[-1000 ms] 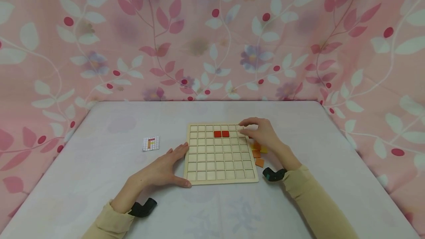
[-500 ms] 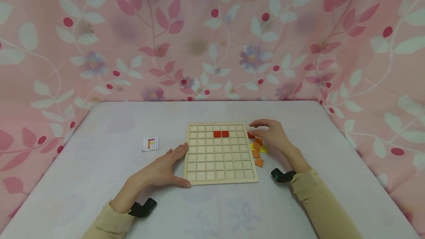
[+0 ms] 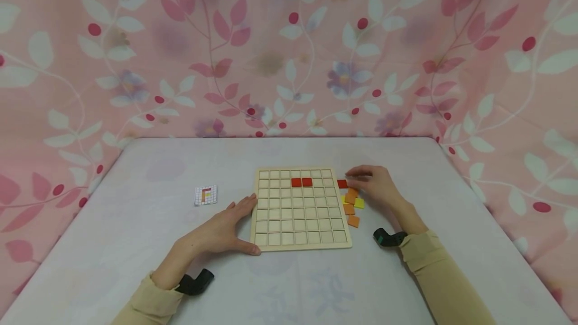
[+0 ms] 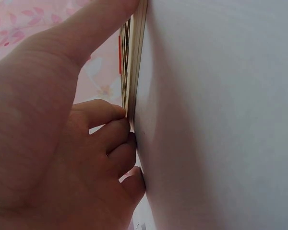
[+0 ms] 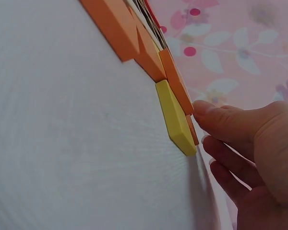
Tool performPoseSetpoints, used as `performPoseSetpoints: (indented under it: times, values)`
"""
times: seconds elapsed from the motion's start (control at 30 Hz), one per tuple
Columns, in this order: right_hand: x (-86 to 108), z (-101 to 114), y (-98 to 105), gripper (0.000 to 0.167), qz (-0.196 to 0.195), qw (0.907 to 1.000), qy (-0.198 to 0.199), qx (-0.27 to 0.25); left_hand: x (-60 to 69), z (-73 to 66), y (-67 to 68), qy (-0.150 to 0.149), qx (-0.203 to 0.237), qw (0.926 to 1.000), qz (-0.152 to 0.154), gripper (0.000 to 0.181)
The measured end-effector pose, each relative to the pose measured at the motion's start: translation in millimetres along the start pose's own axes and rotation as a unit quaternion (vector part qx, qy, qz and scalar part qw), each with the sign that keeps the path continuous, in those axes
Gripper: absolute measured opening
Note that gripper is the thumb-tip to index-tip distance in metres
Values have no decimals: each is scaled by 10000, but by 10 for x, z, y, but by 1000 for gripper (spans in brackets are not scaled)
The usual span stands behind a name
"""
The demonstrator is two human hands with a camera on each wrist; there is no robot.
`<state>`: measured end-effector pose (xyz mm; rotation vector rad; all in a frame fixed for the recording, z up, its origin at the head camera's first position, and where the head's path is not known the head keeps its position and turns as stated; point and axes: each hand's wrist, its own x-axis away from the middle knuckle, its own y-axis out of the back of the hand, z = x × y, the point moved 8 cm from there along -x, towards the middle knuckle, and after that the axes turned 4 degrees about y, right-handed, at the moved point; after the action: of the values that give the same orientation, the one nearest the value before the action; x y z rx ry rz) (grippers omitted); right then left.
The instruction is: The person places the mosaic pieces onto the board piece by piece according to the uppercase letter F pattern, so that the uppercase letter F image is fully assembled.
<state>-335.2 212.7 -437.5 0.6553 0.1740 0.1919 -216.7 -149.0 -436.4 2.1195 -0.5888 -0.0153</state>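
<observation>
A square wooden grid board (image 3: 292, 209) lies on the table, with two red tiles (image 3: 301, 182) side by side in its second row from the far edge. My left hand (image 3: 217, 229) rests against the board's left side, thumb at the near left corner and fingers farther along the edge. At the board's right edge, my right hand (image 3: 377, 187) hovers with fingers spread from the thumb, beside a loose red tile (image 3: 341, 183). Whether the thumb touches that tile I cannot tell. Under and near this hand lie several orange tiles (image 5: 176, 81) and yellow tiles (image 5: 175, 120), partly overlapping.
A small pattern card (image 3: 205, 195) with a coloured grid lies left of the board. The white-covered table (image 3: 289, 290) ends at a pink floral cloth (image 3: 289, 64) behind and at the sides. Each wrist wears a black camera (image 3: 389, 237).
My right hand has moved right, from above the board's far right corner to beside the loose red tile, which now shows. The left hand and the board have stayed put.
</observation>
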Motion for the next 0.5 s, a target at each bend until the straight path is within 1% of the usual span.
performPoseSetpoints:
  times: [0.07, 0.2, 0.5]
  values:
    - [-6, 4, -9, 26, -2, 9999, 134, 62, -5, 9, -3, 29, -11, 10000, 0, 124]
    - [-9, 7, -13, 23, -48, 9996, 249, 121, -13, 25, -9, 103, -2, 9999, 12, 124]
    - [-8, -16, -12, 24, 52, 9993, 364, 99, -20, 27, -8, 72, -35, 10000, 28, 125]
